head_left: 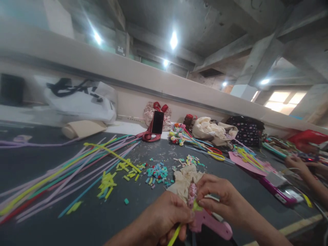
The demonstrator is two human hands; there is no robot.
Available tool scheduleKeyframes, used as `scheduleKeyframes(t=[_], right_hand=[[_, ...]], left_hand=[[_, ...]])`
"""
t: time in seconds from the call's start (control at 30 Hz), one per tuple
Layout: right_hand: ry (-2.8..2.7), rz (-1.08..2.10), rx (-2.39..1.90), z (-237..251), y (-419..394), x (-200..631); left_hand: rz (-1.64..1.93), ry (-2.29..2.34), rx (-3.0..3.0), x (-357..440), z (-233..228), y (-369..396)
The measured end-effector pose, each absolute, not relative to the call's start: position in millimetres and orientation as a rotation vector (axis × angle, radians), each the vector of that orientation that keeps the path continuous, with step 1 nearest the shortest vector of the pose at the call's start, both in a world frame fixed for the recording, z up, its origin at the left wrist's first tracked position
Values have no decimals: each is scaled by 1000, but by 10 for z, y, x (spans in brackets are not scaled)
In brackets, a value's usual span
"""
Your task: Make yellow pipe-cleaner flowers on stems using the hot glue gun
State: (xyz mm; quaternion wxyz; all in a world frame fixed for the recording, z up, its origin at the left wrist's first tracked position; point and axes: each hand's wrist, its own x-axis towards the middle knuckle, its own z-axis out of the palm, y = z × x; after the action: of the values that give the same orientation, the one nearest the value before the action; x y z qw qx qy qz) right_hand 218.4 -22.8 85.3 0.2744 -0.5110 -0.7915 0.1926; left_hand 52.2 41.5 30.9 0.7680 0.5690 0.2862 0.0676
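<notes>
My left hand [166,217] grips a yellow-green stick [175,235] at the bottom of the view. My right hand [217,196] pinches a small pink flower-like piece [192,193] on top of that stick, fingertips of both hands nearly touching. Just below the hands lies a pink glue gun [211,223], partly hidden by them. A crumpled beige cloth [183,179] lies on the dark table [92,218] right behind the hands.
Long coloured sticks [61,174] fan across the left. Cut bits [156,172] are scattered mid-table. A phone [157,122] leans at the back among bags [79,102]. Another person's hands [299,165] are at the right, near a pink sheet [243,162].
</notes>
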Motion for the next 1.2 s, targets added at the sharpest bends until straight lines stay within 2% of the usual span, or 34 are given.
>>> scheduleKeyframes(t=[0.37,1.2], right_hand=[[-2288,278,-1464,869,-214,2167],[-2444,202,-1472,896,-184,2206]], left_hand=[[170,623,1240,526,303,405],[177,627,1254,521,300,421]])
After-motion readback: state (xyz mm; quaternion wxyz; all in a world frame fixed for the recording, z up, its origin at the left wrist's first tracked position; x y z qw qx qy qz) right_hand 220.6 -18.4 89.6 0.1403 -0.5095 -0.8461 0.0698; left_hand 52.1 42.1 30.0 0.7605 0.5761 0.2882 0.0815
